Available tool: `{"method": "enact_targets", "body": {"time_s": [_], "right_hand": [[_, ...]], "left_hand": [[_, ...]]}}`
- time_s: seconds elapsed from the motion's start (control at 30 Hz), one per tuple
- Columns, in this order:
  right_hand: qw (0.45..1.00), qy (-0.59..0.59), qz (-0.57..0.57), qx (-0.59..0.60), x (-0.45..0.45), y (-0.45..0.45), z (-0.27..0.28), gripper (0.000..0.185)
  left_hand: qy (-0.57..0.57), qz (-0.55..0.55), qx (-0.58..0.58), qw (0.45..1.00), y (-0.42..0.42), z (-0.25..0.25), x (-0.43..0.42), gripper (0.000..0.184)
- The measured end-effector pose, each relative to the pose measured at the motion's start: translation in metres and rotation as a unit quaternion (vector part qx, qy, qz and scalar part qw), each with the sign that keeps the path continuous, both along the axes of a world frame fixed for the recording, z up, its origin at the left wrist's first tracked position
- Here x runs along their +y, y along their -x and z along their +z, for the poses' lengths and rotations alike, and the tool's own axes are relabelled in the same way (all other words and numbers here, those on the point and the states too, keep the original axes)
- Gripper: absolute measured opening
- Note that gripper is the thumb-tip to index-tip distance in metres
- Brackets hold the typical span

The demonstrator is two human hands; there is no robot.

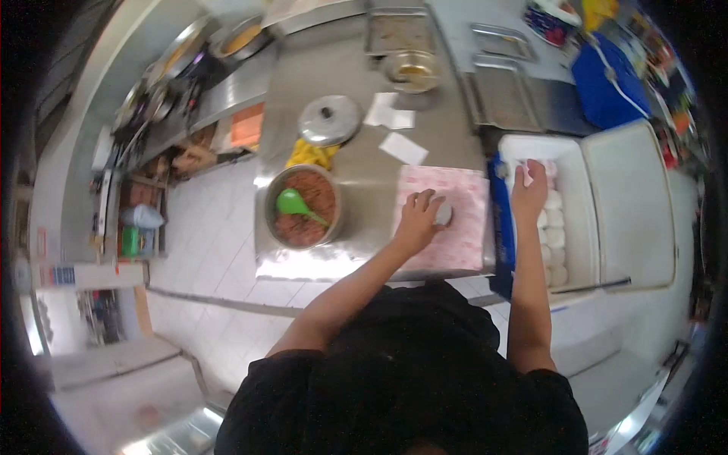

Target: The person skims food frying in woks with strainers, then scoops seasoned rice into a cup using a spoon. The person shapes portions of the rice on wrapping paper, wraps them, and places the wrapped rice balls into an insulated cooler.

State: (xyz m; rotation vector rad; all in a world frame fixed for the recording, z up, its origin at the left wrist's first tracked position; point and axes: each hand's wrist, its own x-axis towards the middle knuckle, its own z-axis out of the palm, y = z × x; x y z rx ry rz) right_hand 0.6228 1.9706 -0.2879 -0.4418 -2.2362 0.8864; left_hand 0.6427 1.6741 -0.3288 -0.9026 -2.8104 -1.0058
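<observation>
My left hand (419,221) is curled round a white ball (444,213) on the pink paper (462,246), just right of centre; my right hand (529,193) is over the cooler (584,243), frame right, near more balls (556,236), gripping or not, I can't tell.

We have bright light, with glare whitening the near edge of the tabletop (364,205) at eight o'clock from centre. Fisheye curvature bends our view into black corners; clutter (669,98) at two o'clock looks soft and smeared.
</observation>
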Motion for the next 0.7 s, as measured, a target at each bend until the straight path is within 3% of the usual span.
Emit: {"method": "enact_targets", "body": {"time_s": [0.03, 0.13, 0.17, 0.2, 0.23, 0.3, 0.33, 0.37, 0.43, 0.53, 0.6, 0.63, 0.7], "right_hand": [[0.998, 0.044, 0.044, -0.009, -0.044, -0.001, 0.032, 0.025], [0.975, 0.110, 0.193, -0.030, -0.179, 0.003, 0.056, 0.015], [0.948, 0.161, 0.240, -0.133, -0.233, 0.001, 0.062, 0.019], [0.943, 0.079, 0.318, -0.062, -0.278, 0.005, 0.027, 0.017], [0.924, -0.049, 0.364, -0.105, -0.325, 0.002, 0.033, 0.025], [0.874, -0.174, 0.427, -0.150, -0.396, 0.000, 0.041, 0.028], [0.870, -0.227, 0.414, -0.143, -0.418, 0.003, 0.031, 0.029], [0.863, -0.278, 0.399, -0.135, -0.438, 0.010, 0.015, 0.029], [0.859, -0.316, 0.379, -0.139, -0.463, 0.024, 0.013, 0.031], [0.827, -0.196, 0.414, -0.327, -0.455, 0.052, -0.010, 0.027], [0.750, -0.328, 0.447, -0.361, -0.433, 0.061, 0.031, 0.022], [0.751, -0.358, 0.428, -0.354, -0.427, 0.058, 0.054, 0.019], [0.748, -0.417, 0.390, -0.339, -0.420, 0.047, 0.093, 0.016]], "left_hand": [[-0.081, 0.020, 0.026, 0.996, -0.012, 0.020, -0.022, 0.078], [-0.269, 0.114, -0.116, 0.949, -0.044, 0.040, -0.129, 0.076], [-0.454, 0.192, -0.248, 0.834, -0.052, 0.051, -0.162, 0.074], [-0.608, 0.252, -0.362, 0.660, -0.058, 0.065, -0.194, 0.072], [-0.560, 0.266, -0.328, 0.713, -0.066, 0.082, -0.225, 0.060], [-0.330, 0.288, -0.206, 0.875, -0.080, 0.086, -0.291, 0.049], [-0.558, 0.251, -0.303, 0.731, -0.082, 0.081, -0.316, 0.053], [-0.743, 0.229, -0.359, 0.516, -0.084, 0.076, -0.340, 0.058], [-0.693, 0.304, -0.319, 0.571, -0.077, 0.056, -0.372, 0.059], [-0.613, 0.347, -0.362, 0.610, -0.063, 0.029, -0.404, 0.061], [-0.530, 0.351, -0.425, 0.644, -0.052, 0.032, -0.408, 0.069], [-0.491, 0.347, -0.439, 0.668, -0.045, 0.036, -0.407, 0.080], [-0.468, 0.297, -0.461, 0.693, -0.041, 0.061, -0.403, 0.085]]}}
